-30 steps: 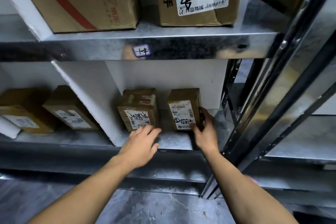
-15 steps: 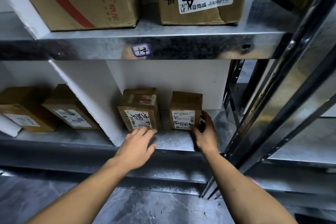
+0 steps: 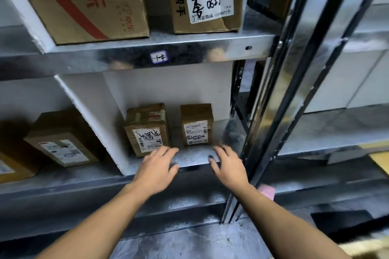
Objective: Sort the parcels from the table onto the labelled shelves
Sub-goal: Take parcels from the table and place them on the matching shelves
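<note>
Brown parcels [image 3: 196, 124] with white labels, black scribble; red-striped box [image 3: 84, 6] at 11 o'clock; grey metal shelf [image 3: 189, 157]; white divider [image 3: 92, 115].

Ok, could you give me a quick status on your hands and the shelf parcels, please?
Left hand open, right hand open, both empty. Left parcel and right parcel upright on lower shelf, neither gripped. No obstruction seen.

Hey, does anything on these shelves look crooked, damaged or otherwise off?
Two things. The box in the lower left bay sits skewed, one corner turned toward the front. On the upper shelf, the right carton has a bent flap lifting at its lower right corner. Nothing spilled.
</note>
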`<state>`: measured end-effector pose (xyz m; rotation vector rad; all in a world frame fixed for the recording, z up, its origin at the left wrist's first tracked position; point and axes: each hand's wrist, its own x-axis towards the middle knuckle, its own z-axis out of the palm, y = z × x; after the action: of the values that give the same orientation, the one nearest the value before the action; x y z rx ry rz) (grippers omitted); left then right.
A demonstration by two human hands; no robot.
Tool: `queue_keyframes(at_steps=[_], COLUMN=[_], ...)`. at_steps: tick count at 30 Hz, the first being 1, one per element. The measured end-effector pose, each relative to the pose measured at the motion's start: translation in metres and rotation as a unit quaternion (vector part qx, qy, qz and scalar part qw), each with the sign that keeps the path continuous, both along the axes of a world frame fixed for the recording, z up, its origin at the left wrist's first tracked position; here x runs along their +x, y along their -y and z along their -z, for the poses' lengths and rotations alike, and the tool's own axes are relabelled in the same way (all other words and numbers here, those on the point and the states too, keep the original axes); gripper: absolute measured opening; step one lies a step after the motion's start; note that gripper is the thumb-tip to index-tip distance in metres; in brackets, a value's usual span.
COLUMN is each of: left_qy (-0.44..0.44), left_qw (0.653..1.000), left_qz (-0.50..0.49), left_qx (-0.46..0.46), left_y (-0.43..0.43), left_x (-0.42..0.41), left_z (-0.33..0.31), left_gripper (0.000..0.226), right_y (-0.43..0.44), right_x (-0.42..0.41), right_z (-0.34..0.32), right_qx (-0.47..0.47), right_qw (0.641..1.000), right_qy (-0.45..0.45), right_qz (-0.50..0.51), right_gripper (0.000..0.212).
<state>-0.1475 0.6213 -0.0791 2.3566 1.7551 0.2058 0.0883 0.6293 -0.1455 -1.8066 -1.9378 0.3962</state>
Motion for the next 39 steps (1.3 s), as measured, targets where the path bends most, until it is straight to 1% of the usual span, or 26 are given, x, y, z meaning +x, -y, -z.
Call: queue_keyframes(at_steps=[2,4,7,11,13,15,17,20,28,31,34,37,39], left_qy=[-0.010,-0.022,-0.024,-0.012,-0.010,-0.010,-0.011,-0.013,0.009,0.006,0.001,-0.008,-0.013], left_qw=[0.999,0.997,0.990,0.974,0.961,0.945,0.928,0.896,0.812,0.790,0.771,0.761,0.763], left_qz=[0.035,0.073,0.135,0.225,0.275,0.326,0.371,0.444,0.583,0.613,0.636,0.648,0.646], left_qx=[0.005,0.005,0.003,-0.013,-0.019,-0.019,-0.024,-0.021,-0.013,0.002,-0.001,-0.013,-0.013], left_y=[0.007,0.017,0.036,0.077,0.102,0.132,0.160,0.202,0.319,0.371,0.422,0.467,0.492], left_x=[0.006,0.014,0.028,0.062,0.084,0.107,0.131,0.172,0.276,0.317,0.360,0.399,0.425], left_z=[0.001,0.004,0.011,0.022,0.026,0.029,0.028,0.025,0.013,0.014,0.021,0.028,0.031], left_gripper=[0.051,0.050,0.050,0.050,0.050,0.050,0.051,0.050,0.050,0.050,0.047,0.046,0.044], right_y=[0.029,0.063,0.121,0.210,0.257,0.307,0.353,0.420,0.564,0.615,0.661,0.697,0.713], right_x=[0.005,0.011,0.020,0.035,0.043,0.051,0.059,0.071,0.104,0.129,0.162,0.200,0.229], right_z=[0.002,-0.001,-0.006,-0.005,-0.005,-0.006,-0.010,-0.019,-0.024,-0.022,-0.018,-0.012,-0.005], right_qx=[0.028,0.044,0.027,-0.035,-0.084,-0.125,-0.145,-0.174,-0.172,-0.165,-0.159,-0.155,-0.152], right_qw=[0.996,0.989,0.976,0.961,0.947,0.932,0.916,0.885,0.803,0.776,0.758,0.757,0.759], right_qy=[0.079,0.141,0.213,0.247,0.253,0.244,0.222,0.195,0.130,0.120,0.094,0.063,0.045], right_qz=[0.001,0.006,0.042,0.122,0.177,0.238,0.300,0.385,0.556,0.597,0.626,0.632,0.632], right_gripper=[0.037,0.038,0.043,0.041,0.041,0.040,0.039,0.045,0.050,0.047,0.045,0.044,0.043])
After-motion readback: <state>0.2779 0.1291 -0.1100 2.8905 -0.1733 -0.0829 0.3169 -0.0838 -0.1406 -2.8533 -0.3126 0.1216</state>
